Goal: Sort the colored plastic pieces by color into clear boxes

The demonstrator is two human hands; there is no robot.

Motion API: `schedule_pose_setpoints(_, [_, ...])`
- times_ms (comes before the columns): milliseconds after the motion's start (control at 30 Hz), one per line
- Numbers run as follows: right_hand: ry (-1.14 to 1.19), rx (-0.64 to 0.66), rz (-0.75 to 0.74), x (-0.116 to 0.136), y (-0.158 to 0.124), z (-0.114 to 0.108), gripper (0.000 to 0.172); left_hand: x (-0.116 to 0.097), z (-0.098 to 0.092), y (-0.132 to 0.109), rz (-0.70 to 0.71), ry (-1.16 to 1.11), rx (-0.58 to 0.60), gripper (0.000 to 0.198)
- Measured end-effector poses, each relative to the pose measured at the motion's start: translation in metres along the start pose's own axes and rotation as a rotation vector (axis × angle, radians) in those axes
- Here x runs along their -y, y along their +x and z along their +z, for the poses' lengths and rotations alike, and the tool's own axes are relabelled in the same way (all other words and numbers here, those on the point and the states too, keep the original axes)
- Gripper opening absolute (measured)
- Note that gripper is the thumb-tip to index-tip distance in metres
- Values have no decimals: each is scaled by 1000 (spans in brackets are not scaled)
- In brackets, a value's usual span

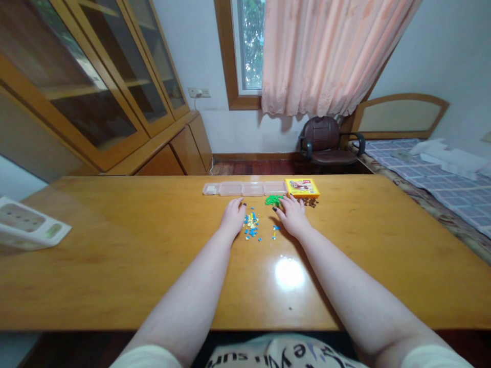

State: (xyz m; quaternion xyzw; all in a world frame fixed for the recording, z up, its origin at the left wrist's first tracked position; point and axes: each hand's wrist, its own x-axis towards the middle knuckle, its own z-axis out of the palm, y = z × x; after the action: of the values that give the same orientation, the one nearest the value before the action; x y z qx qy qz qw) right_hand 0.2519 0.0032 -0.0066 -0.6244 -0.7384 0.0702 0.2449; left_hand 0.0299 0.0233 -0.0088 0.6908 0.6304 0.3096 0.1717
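Both my hands lie on a long wooden table [115, 240]. My left hand [232, 215] rests with fingers curled down beside a scatter of small blue and yellow bricks [252, 225]. My right hand [291, 212] lies flat, fingers spread, its fingertips next to a small heap of green bricks [273, 200]. A few dark brown bricks [310, 203] lie just right of that hand. Behind the hands stand a clear plastic compartment box [245, 188] and a yellow box [302, 187].
A white plastic object [26, 225] sits at the table's left end. Wooden glass-door cabinets [95, 87] line the left wall. A brown armchair [326, 140] stands under the curtained window, and a bed [429, 174] runs along the right.
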Motion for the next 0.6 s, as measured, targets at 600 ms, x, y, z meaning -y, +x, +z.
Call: schedule_pose_setpoints(600, [973,0,49,5,-3,20,54,-44,-3,-39,459,238,585,56])
